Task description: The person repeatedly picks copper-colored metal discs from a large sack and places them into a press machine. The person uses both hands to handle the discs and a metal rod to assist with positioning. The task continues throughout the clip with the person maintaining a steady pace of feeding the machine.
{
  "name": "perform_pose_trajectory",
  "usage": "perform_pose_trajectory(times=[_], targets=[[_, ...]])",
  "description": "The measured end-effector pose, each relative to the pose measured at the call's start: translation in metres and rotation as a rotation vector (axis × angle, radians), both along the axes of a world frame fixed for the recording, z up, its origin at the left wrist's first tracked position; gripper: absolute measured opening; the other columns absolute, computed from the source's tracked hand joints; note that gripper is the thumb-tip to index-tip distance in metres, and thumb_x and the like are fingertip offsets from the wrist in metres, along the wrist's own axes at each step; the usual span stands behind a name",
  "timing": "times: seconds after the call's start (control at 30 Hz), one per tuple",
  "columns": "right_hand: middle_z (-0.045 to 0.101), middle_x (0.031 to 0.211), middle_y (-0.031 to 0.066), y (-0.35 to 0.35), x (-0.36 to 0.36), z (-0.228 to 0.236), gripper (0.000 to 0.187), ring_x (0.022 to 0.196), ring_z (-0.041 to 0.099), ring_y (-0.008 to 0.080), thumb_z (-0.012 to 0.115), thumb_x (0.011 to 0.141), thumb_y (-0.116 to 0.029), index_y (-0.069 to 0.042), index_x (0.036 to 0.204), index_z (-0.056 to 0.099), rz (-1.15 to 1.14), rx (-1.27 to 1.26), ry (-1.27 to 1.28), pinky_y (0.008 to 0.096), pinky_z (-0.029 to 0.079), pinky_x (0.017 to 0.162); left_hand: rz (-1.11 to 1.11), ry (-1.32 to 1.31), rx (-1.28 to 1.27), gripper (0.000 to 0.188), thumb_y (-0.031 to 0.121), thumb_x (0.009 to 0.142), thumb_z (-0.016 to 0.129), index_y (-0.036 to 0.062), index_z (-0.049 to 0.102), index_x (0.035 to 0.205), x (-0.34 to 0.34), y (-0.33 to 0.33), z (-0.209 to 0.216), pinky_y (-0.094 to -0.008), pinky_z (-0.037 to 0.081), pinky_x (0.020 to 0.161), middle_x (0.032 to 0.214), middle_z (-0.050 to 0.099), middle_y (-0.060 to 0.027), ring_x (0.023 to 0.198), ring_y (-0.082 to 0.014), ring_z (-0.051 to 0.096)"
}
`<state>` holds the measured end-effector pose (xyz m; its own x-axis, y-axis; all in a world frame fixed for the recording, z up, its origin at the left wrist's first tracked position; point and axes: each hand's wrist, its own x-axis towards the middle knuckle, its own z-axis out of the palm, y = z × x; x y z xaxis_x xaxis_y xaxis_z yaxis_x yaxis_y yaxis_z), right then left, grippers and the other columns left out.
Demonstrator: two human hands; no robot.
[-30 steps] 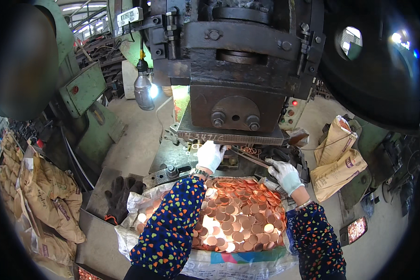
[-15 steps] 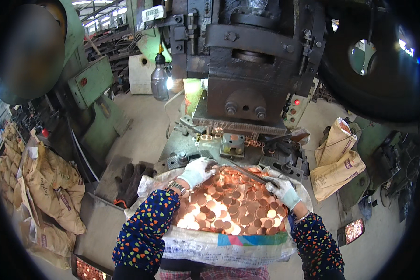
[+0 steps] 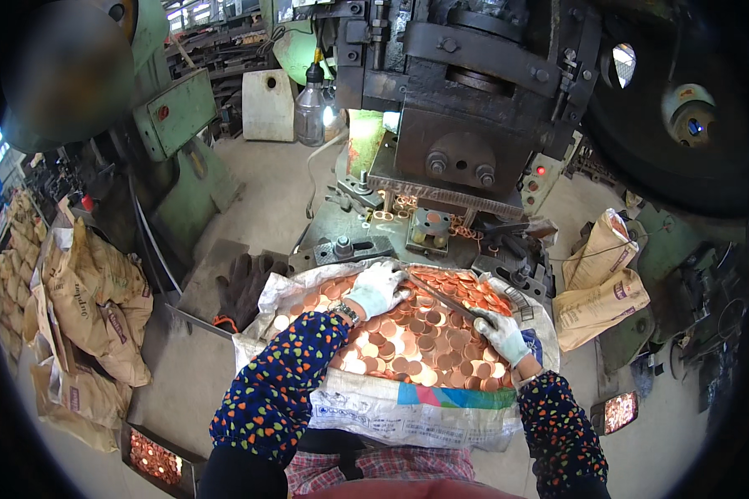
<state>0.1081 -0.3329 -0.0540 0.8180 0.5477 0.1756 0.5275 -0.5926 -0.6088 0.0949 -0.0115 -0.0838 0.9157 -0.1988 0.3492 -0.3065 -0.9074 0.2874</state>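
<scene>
A white sack (image 3: 374, 407) lies opened out before me, heaped with round copper discs (image 3: 424, 337). My left hand (image 3: 379, 288), in a white glove, rests on the far left part of the heap. Its fingers curl down among the discs, and what they hold, if anything, is hidden. My right hand (image 3: 503, 336), gloved too, closes around the near end of a thin dark rod (image 3: 443, 298) at the right of the heap. The rod slants up and left over the discs, its far end close to my left fingers.
Beyond the sack stands a dark press (image 3: 449, 141) with a small die block (image 3: 430, 229) and copper rings (image 3: 383, 214) on its bed. A bottle (image 3: 310, 108) hangs left. Brown paper sacks (image 3: 100, 299) stand left, others (image 3: 601, 287) right. Dark gloves (image 3: 245, 287) lie on a metal plate.
The view has shifted, so the press sits slightly farther right. My left hand has moved right over the discs, nearer the rod's far end. My right hand still grips the rod.
</scene>
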Motion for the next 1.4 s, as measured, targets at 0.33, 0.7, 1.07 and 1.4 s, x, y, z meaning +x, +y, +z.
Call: perform_pose_trajectory(times=[0.33,0.7,1.07,1.4], targets=[[0.066,0.101,0.0189,0.001,0.002,-0.006,0.035,0.096,0.063,0.0322,0.057,0.089,-0.029,-0.007,0.114,0.063,-0.029,-0.07,0.005,0.0378,0.049,0.083,-0.035,0.194,-0.156,0.028,0.03,0.085,0.059,0.0127,0.064,0.106,-0.046,0.026,0.005,-0.0369,0.048,0.085,0.101,0.063,-0.0098,0.096,-0.0271,0.06],[0.066,0.101,0.0207,0.001,-0.003,0.002,0.039,0.097,0.063,0.0319,0.055,0.089,-0.03,-0.002,0.115,0.062,-0.003,-0.008,0.079,0.0368,0.048,0.084,0.034,0.312,0.064,0.041,0.043,0.076,0.069,0.0164,0.064,0.107,-0.025,0.023,0.025,-0.0377,0.049,0.083,0.103,0.063,-0.0072,0.096,-0.0268,0.061],[0.065,0.093,0.0221,-0.016,0.014,0.045,0.038,0.088,0.064,0.0338,0.056,0.089,-0.033,-0.006,0.116,0.062,0.014,-0.043,-0.113,0.0396,0.049,0.077,0.036,0.284,-0.146,0.031,0.033,0.076,0.072,0.0099,0.066,0.096,-0.038,0.036,0.04,-0.0364,0.05,0.074,0.088,0.068,-0.0097,0.082,-0.0261,0.065],[0.064,0.091,0.0086,0.011,0.113,0.07,0.032,0.082,0.064,0.0254,0.048,0.093,-0.033,-0.019,0.119,0.058,-0.092,-0.351,-0.574,0.0385,0.05,0.069,0.138,-0.111,-0.02,0.02,0.026,0.083,0.066,0.0126,0.068,0.098,-0.009,0.038,0.075,-0.036,0.051,0.075,0.088,0.067,-0.0078,0.083,-0.0269,0.064]])
